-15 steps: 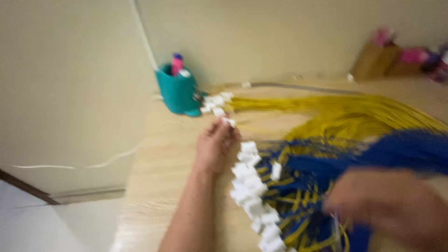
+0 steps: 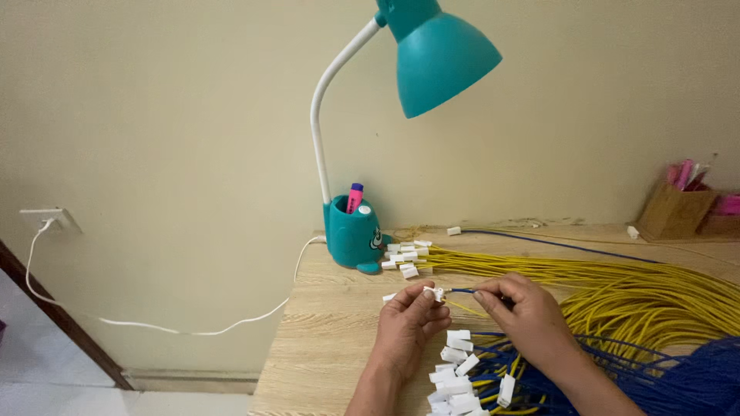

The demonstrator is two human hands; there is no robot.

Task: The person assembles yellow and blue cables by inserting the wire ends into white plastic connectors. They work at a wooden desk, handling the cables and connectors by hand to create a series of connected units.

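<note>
Left hand [image 2: 412,323] pinching white connector [image 2: 435,293], right hand [image 2: 528,316] gripping blue wire [image 2: 462,291]; near the table's left edge [image 2: 281,339].

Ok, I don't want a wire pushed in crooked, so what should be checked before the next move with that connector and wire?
1. Left hand pinches the small white connector at the fingertips: ok.
2. Right hand holds the blue wire near its end: ok.
3. Wire end points at the connector: ok.
4. Wire seated in the connector: cannot tell, too small.
5. Spare white connectors lie close below the hands: ok.
6. Yellow wire bundle lies behind the right hand, apart from the pinch point: ok.
</note>
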